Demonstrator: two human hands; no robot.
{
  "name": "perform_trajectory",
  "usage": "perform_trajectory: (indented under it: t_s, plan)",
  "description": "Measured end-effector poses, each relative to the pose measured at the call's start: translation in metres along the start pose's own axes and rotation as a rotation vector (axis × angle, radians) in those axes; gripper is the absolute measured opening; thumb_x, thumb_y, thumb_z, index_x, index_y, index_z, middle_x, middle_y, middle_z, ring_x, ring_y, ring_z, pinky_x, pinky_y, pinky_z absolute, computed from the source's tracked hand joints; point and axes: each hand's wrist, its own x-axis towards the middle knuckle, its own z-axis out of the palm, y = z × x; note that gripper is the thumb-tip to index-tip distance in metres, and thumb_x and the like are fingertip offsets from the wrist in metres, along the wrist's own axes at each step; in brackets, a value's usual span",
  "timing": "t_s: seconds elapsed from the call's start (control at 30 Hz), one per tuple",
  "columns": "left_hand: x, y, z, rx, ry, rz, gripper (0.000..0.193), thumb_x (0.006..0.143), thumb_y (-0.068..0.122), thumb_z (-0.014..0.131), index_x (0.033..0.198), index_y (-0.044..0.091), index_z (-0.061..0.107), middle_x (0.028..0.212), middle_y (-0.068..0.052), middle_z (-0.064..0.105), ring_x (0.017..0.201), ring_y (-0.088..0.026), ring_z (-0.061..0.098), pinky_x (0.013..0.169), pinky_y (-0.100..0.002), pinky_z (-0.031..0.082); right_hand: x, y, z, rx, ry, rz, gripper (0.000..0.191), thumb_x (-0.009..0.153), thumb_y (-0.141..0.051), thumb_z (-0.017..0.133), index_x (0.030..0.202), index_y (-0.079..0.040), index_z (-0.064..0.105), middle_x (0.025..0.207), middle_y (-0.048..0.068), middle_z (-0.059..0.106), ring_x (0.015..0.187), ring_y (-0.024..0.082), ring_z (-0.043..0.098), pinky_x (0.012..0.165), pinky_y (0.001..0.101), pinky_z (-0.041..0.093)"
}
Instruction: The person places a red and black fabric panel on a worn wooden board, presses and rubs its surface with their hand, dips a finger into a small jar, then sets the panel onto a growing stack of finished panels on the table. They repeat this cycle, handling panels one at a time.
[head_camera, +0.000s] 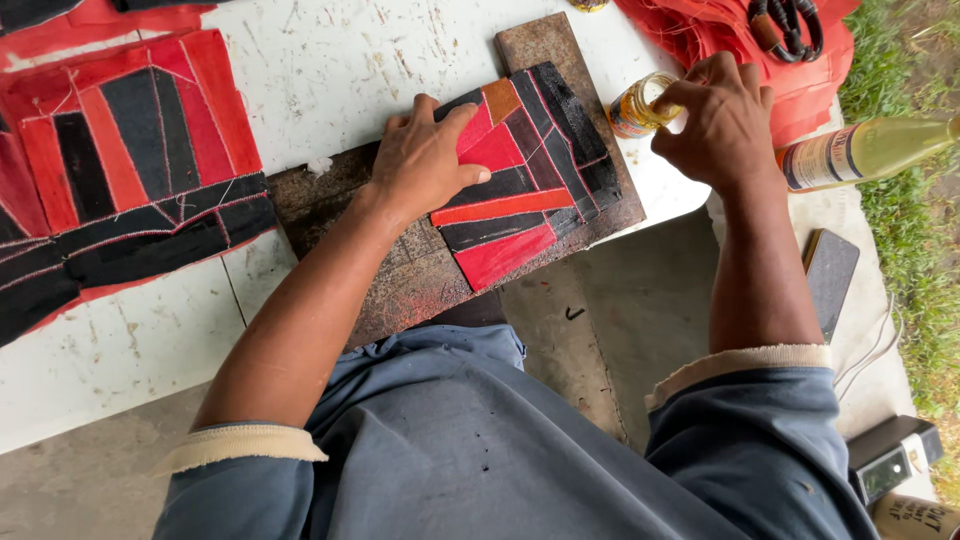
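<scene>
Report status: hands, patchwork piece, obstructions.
Left hand flat on red-and-black patchwork piece, on the board. Right hand at small jar. Nothing on the piece but the hand.

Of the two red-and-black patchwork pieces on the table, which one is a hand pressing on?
The smaller patchwork piece lying on the dark board: the left hand rests flat on it. The larger patchwork piece at the table's left lies untouched.

One head camera, looking steeply down.
I see from close above my left hand (425, 160) and right hand (715, 120), the table (330, 60) beyond them.
</scene>
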Motion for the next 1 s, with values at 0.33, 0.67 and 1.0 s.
perform_trajectory:
  t_s: [0.33, 0.67, 1.0]
  plan:
    - [0.013, 0.000, -0.007, -0.020, -0.065, -0.051, 0.089, 0.079, 0.050, 0.087, 0.151, 0.015, 0.047, 0.136, -0.025, 0.048, 0.117, -0.044, 0.054, 0.103, -0.054, 0.042, -0.073, -0.037, -0.045, 0.866, 0.036, 0.101, 0.070, 0.080, -0.007, 0.083, 0.143, -0.008, 0.052, 0.114, 0.011, 0.064, 0.100, 0.020, 0.064, 0.095, 0.0338, 0.054]
    - [0.055, 0.000, 0.010, 0.047, -0.017, 0.053, 0.103, 0.061, 0.052, 0.098, 0.138, 0.000, 0.053, 0.131, -0.023, 0.054, 0.115, -0.038, 0.061, 0.105, -0.053, 0.044, -0.115, -0.154, -0.017, 1.350, -0.582, 0.398, 0.116, 0.069, 0.009, 0.065, 0.167, -0.018, 0.009, 0.087, 0.016, 0.071, 0.079, 0.019, 0.074, 0.060, 0.0342, 0.058]
    - [0.058, -0.005, 0.013, 0.026, 0.012, 0.104, 0.095, 0.061, 0.054, 0.099, 0.130, 0.002, 0.057, 0.127, -0.023, 0.059, 0.113, -0.039, 0.064, 0.100, -0.051, 0.048, -0.118, -0.226, -0.041, 0.898, -0.647, 0.267, 0.097, 0.079, 0.000, 0.069, 0.163, -0.020, 0.026, 0.078, 0.011, 0.077, 0.064, 0.016, 0.069, 0.067, 0.0328, 0.057]
